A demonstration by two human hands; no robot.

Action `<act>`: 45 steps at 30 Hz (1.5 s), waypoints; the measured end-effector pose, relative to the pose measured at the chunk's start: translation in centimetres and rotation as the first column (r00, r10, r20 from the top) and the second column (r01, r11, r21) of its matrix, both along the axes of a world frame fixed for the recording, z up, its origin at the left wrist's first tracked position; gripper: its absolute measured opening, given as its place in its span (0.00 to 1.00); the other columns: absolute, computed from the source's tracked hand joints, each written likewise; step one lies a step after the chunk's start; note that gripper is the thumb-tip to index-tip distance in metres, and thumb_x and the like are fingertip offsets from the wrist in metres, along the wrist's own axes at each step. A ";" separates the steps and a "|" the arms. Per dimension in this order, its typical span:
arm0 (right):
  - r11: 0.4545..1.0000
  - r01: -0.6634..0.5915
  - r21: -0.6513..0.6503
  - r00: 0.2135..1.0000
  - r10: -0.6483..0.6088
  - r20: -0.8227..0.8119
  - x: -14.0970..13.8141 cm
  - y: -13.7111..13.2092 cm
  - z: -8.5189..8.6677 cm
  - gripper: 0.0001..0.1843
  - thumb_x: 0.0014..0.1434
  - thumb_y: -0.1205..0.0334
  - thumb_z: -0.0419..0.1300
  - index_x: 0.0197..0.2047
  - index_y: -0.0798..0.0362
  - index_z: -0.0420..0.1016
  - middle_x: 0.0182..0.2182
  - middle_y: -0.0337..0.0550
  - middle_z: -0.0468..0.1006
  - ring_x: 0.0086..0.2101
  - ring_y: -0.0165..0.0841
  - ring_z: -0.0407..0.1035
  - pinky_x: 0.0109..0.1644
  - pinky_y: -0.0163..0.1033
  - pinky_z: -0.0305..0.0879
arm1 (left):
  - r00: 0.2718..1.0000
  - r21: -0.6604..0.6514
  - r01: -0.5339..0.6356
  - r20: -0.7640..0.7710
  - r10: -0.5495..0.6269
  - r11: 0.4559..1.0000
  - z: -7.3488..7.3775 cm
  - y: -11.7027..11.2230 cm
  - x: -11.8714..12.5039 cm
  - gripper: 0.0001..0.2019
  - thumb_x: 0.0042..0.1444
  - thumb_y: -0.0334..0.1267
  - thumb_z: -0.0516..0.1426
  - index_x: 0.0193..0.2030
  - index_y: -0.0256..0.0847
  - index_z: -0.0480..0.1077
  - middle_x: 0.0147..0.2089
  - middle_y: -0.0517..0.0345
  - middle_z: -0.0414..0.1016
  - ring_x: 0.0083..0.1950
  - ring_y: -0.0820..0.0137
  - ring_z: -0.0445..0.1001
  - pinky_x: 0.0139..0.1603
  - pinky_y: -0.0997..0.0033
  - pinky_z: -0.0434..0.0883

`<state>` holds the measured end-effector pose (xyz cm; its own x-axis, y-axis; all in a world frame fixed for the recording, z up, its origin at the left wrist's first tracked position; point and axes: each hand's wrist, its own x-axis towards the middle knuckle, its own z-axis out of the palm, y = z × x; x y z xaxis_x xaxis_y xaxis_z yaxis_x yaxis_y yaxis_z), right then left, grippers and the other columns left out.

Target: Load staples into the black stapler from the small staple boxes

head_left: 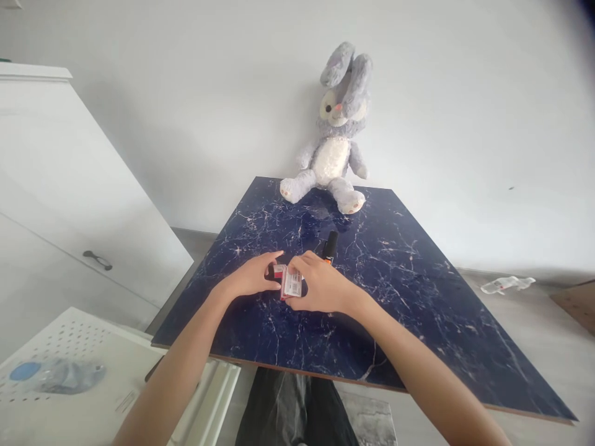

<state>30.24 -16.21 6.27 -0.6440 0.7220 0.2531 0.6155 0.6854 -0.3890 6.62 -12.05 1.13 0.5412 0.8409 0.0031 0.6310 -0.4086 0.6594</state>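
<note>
A small red-and-white box [293, 285] with a barcode on its label is held just above or on the dark blue table. My right hand [320, 282] is closed round its right side, thumb below and fingers above. From the left, my left hand [248, 275] curves against the box, its thumb by the lower left edge and the index finger stretched out. A second red-and-white face [278, 271] shows between the left fingers; whether it belongs to the same box I cannot tell. Just beyond my right hand lies a black cylindrical object [330, 244] with an orange part, partly hidden.
A grey plush rabbit [332, 158] sits at the far end of the marbled table [418, 322], against the wall. To the left stand a white cabinet [69, 204] and a pale surface bearing a clear plastic bottle [69, 375]. A crumpled clear plastic item [507, 285] lies on the floor at right.
</note>
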 end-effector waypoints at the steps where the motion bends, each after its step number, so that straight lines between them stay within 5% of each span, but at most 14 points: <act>1: 1.000 -0.005 -0.006 1.000 0.005 -0.014 0.1 0.4 0.4 0.22 0.48 0.54 0.68 0.42 0.50 0.65 0.37 0.44 0.73 0.40 0.41 0.66 0.44 0.44 0.63 | 1.000 0.000 0.005 0.008 -0.005 1.000 0.0 0.0 0.0 0.45 0.49 0.48 0.66 0.73 0.51 0.53 0.61 0.46 0.69 0.53 0.56 0.73 0.51 0.59 0.70; 6: 0.996 0.022 -0.088 0.997 -0.029 -0.078 1.1 2.2 1.0 0.22 0.51 0.52 0.67 0.44 0.49 0.64 0.38 0.42 0.73 0.37 0.37 0.66 0.39 0.40 0.63 | 0.998 -0.057 0.060 0.030 -0.059 0.997 0.5 -0.1 -0.3 0.48 0.48 0.45 0.67 0.74 0.52 0.51 0.64 0.46 0.68 0.53 0.57 0.73 0.52 0.59 0.70; 13: 0.996 -0.001 0.084 1.000 0.001 0.004 -0.7 2.9 -4.0 0.23 0.50 0.53 0.68 0.45 0.51 0.65 0.42 0.51 0.75 0.55 0.50 0.62 0.59 0.54 0.58 | 0.996 -0.110 0.062 0.069 -0.055 0.992 -0.1 0.4 -0.6 0.56 0.45 0.45 0.69 0.76 0.49 0.41 0.60 0.47 0.72 0.51 0.60 0.73 0.51 0.61 0.70; 17: 0.996 0.001 0.093 0.999 -0.005 0.039 -1.4 3.5 -5.4 0.29 0.47 0.49 0.70 0.47 0.52 0.65 0.42 0.51 0.75 0.52 0.50 0.64 0.62 0.58 0.54 | 0.999 -0.077 0.039 0.038 -0.036 0.996 -0.3 0.3 -0.2 0.57 0.44 0.45 0.70 0.76 0.49 0.42 0.55 0.48 0.75 0.49 0.59 0.75 0.49 0.62 0.70; 22: 0.997 -0.004 0.076 1.000 0.004 -0.001 -0.6 3.5 -5.5 0.30 0.46 0.49 0.70 0.48 0.50 0.64 0.44 0.50 0.74 0.55 0.51 0.60 0.61 0.57 0.54 | 0.999 -0.071 0.029 0.038 -0.027 0.997 -0.4 0.2 0.4 0.54 0.45 0.44 0.69 0.76 0.49 0.44 0.47 0.52 0.77 0.44 0.59 0.77 0.44 0.63 0.71; 27: 0.997 0.019 0.077 0.999 -0.016 -0.040 -0.2 3.1 -5.7 0.28 0.49 0.53 0.69 0.49 0.52 0.66 0.43 0.51 0.74 0.52 0.49 0.61 0.58 0.56 0.57 | 0.997 -0.065 0.042 0.065 -0.038 0.997 -0.1 -0.1 1.0 0.53 0.45 0.44 0.69 0.75 0.50 0.46 0.59 0.49 0.73 0.53 0.57 0.75 0.53 0.59 0.71; 32: 0.984 -0.050 0.171 0.994 0.066 -0.091 1.3 2.8 -3.6 0.30 0.51 0.57 0.66 0.57 0.50 0.65 0.55 0.53 0.69 0.57 0.50 0.58 0.64 0.59 0.52 | 0.993 -0.069 0.046 0.108 -0.038 0.997 0.1 -0.3 1.3 0.50 0.47 0.45 0.68 0.74 0.50 0.49 0.56 0.50 0.76 0.48 0.59 0.77 0.52 0.58 0.71; 35: 0.973 0.033 0.229 0.994 -0.009 -0.104 2.7 3.1 -3.2 0.28 0.51 0.61 0.63 0.56 0.52 0.66 0.59 0.54 0.66 0.63 0.50 0.53 0.67 0.58 0.49 | 0.996 -0.073 0.026 0.082 -0.020 0.997 0.0 -0.2 1.3 0.51 0.47 0.44 0.69 0.75 0.49 0.48 0.54 0.49 0.77 0.45 0.61 0.77 0.52 0.58 0.71; 38: 0.968 0.059 0.244 0.998 -0.065 0.020 3.2 3.8 -4.2 0.25 0.48 0.59 0.66 0.50 0.53 0.69 0.53 0.53 0.72 0.64 0.53 0.51 0.69 0.60 0.43 | 0.999 -0.049 0.012 0.053 -0.009 0.999 -0.1 -0.1 1.2 0.52 0.45 0.44 0.69 0.75 0.48 0.49 0.55 0.47 0.76 0.44 0.61 0.76 0.50 0.60 0.71; 41: 0.966 0.057 0.253 0.990 -0.088 0.113 3.1 4.5 -5.0 0.18 0.51 0.56 0.66 0.44 0.52 0.71 0.40 0.49 0.76 0.56 0.49 0.62 0.70 0.58 0.42 | 0.999 -0.035 0.011 0.035 -0.010 0.999 -0.2 -0.1 1.3 0.52 0.46 0.45 0.69 0.75 0.48 0.48 0.54 0.47 0.77 0.40 0.63 0.76 0.45 0.62 0.71; 45: 0.910 0.212 0.357 0.970 -0.240 0.038 4.3 6.0 -3.5 0.15 0.56 0.53 0.63 0.43 0.52 0.71 0.39 0.48 0.77 0.51 0.45 0.64 0.70 0.56 0.42 | 1.000 -0.033 -0.002 0.023 0.003 0.999 -0.3 -0.1 2.4 0.51 0.47 0.47 0.69 0.75 0.47 0.48 0.45 0.51 0.79 0.36 0.65 0.74 0.40 0.65 0.71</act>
<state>34.53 -10.23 2.72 -0.5024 0.7262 0.4693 0.7888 0.6072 -0.0952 8.97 -12.12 0.85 0.5392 0.8421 -0.0122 0.6167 -0.3850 0.6866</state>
